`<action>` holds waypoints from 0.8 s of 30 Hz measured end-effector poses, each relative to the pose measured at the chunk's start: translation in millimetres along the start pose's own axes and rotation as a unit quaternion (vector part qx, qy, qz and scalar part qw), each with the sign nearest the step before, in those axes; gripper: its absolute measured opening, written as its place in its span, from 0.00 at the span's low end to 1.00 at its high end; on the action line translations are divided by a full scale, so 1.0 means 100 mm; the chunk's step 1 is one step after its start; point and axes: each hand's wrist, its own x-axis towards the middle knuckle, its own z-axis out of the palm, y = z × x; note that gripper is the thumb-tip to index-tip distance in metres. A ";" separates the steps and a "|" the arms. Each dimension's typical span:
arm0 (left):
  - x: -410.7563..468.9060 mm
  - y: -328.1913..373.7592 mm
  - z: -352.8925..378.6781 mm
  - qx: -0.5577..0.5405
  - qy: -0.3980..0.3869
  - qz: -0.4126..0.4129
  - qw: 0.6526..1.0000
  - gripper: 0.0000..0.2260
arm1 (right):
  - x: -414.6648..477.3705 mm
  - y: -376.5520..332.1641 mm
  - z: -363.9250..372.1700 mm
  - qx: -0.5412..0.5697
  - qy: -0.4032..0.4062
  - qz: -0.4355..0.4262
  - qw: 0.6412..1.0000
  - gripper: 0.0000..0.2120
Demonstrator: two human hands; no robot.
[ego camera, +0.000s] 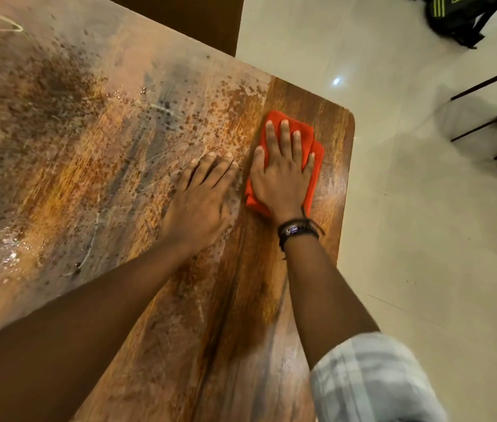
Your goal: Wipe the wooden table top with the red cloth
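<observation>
Right grip spread flat on the red cloth near the table's far right corner, left grip flat beside it, and a wide stroke could carry the cloth off the right edge.

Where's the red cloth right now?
In the head view, the folded red cloth lies under the right hand, near the rounded right corner of the wooden table top, beside the left hand.
</observation>
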 end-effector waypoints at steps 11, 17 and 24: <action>-0.13 0.04 -0.12 -0.138 0.076 0.022 0.987 0.19 | -0.70 -0.16 0.05 -0.003 -0.025 -0.003 1.000 0.27; -1.04 -0.08 -0.16 -0.087 0.060 0.040 0.994 0.21 | -2.07 -0.21 0.23 -0.005 0.011 -0.025 1.000 0.28; -1.35 -0.12 -0.02 -0.012 -0.016 0.071 0.997 0.24 | -1.75 -0.19 0.23 -0.033 0.004 -0.019 0.999 0.28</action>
